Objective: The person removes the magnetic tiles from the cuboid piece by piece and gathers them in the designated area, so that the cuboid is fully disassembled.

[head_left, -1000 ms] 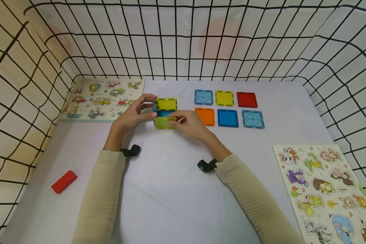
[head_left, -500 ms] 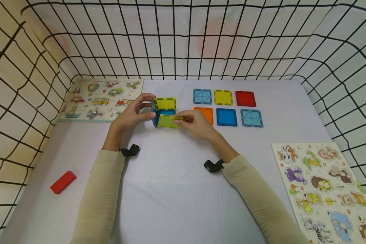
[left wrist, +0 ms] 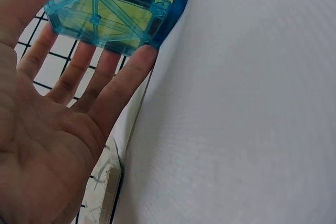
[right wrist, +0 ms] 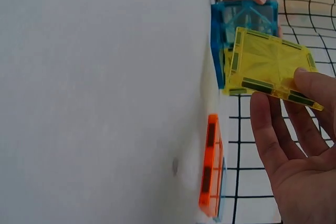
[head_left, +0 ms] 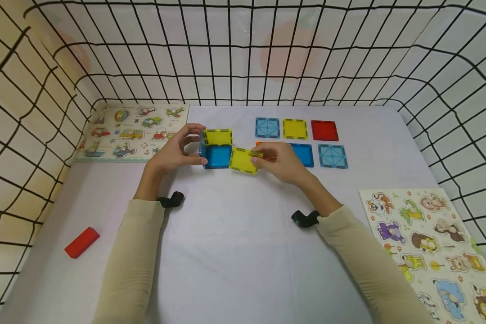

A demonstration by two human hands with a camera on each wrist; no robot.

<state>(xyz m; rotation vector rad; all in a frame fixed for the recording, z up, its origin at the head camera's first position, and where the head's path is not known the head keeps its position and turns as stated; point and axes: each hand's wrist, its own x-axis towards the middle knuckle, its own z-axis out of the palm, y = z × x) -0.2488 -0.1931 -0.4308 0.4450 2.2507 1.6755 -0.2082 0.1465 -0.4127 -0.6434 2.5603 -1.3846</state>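
My right hand (head_left: 282, 163) pinches a yellow square magnetic tile (head_left: 241, 160) by its right edge, thumb over one face. This tile is tilted, just right of a small open structure. The structure has a flat blue tile (head_left: 218, 157) as its base, a yellow tile (head_left: 219, 137) upright along the back, and a light blue cross-ribbed tile (left wrist: 113, 17) upright at the left. Thumb and fingers of my left hand (head_left: 172, 150) span that light blue tile, holding it at opposite edges. In the right wrist view, the pinched yellow tile (right wrist: 270, 61) partly covers the structure.
Loose tiles lie flat to the right: light blue (head_left: 267, 128), yellow (head_left: 294, 129), red (head_left: 325, 131), blue (head_left: 304, 155), ribbed light blue (head_left: 333, 156), and an orange one (right wrist: 210, 166) mostly behind my right hand. Picture boards (head_left: 135, 128) (head_left: 433, 234), a red block (head_left: 82, 243) and black mesh (head_left: 247, 76) surround.
My right hand has pulled the front yellow tile off the structure and moved it right, exposing the blue base. My left hand has kept its hold at the left side.
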